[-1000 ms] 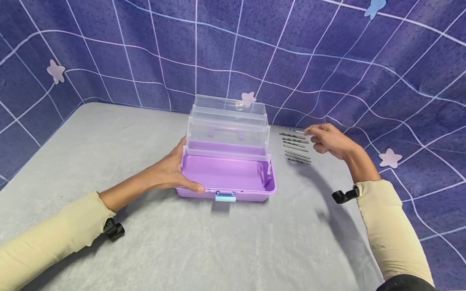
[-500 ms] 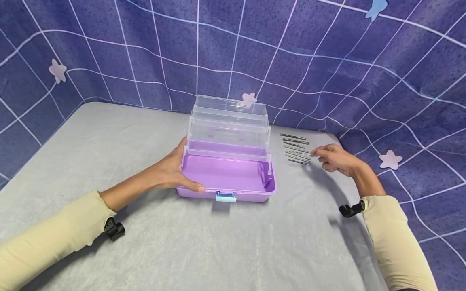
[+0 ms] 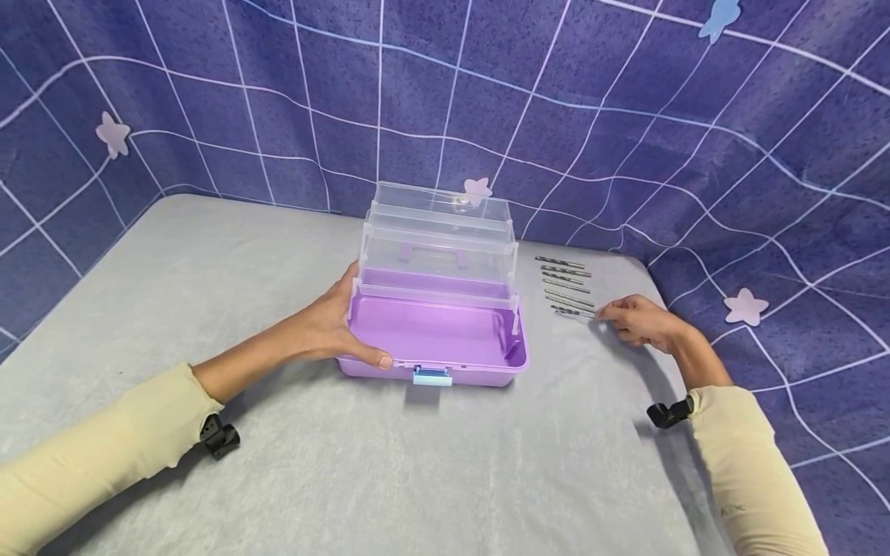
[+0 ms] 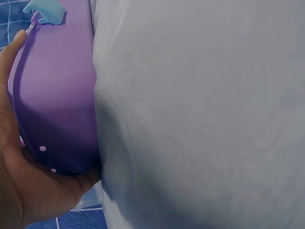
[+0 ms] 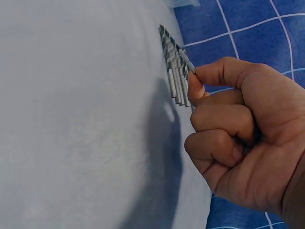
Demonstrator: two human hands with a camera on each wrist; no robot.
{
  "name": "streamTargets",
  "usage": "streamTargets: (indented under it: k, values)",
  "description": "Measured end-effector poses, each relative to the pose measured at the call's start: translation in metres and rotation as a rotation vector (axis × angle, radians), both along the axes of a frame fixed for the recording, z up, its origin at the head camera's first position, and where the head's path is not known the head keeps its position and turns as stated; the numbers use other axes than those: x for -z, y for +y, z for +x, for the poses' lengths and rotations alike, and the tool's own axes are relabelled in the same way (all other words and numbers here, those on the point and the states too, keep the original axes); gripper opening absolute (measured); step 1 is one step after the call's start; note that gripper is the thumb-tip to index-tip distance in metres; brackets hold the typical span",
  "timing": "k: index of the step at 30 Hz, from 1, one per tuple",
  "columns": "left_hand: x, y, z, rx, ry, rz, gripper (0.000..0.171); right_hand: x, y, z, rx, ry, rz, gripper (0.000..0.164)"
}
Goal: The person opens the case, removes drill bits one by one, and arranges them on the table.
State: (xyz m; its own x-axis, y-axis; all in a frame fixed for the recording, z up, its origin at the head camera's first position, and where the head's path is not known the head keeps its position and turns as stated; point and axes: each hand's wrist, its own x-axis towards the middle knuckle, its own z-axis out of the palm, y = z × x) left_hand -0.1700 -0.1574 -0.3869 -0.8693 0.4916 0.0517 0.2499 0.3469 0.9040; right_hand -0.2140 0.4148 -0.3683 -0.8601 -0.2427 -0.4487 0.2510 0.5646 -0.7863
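An opened purple toolbox (image 3: 431, 328) stands mid-table with its clear tiered trays (image 3: 438, 245) raised at the back and a light-blue latch (image 3: 432, 377) in front. My left hand (image 3: 323, 324) grips its left end, thumb over the front rim, fingers along the side wall. To the right, my right hand (image 3: 643, 323) pinches a thin drill bit (image 5: 187, 59) by its shank end between thumb and forefinger; the other fingers are curled in. That bit hovers over or touches the nearest part of a row of several drill bits (image 3: 562, 262); which, I cannot tell.
A grey cloth covers the table (image 3: 389, 479). Purple-blue grid-patterned curtain (image 3: 278, 93) hangs behind and along the right, close to the drill bits. Black wrist mounts (image 3: 219, 436) sit on both sleeves.
My right hand has come from the far end of the row toward its near end, carrying the pinched drill bit. The left hand and toolbox have stayed put.
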Motion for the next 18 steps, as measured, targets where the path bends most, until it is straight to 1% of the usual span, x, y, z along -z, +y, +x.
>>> streamTargets:
  k: [3, 9, 13, 18]
  values:
    - [-0.0004, 0.0009, -0.0008, 0.005, 0.008, 0.0, 0.156, 0.004, 0.0023, 0.0014, 0.012, 0.003, 0.024, 0.038]
    - [-0.001, 0.0017, -0.0016, 0.007, 0.02, -0.007, 0.157, 0.0082, 0.0045, 0.0027, 0.019, 0.01, 0.074, 0.046]
    - [-0.0002, 0.0015, -0.0015, 0.002, 0.023, -0.008, 0.157, 0.0085, 0.0046, 0.0025, 0.015, 0.021, 0.1, 0.047]
    - [0.0004, 0.0023, -0.0022, -0.002, 0.02, 0.022, 0.162, 0.005, 0.0045, 0.003, 0.013, 0.042, 0.131, 0.045]
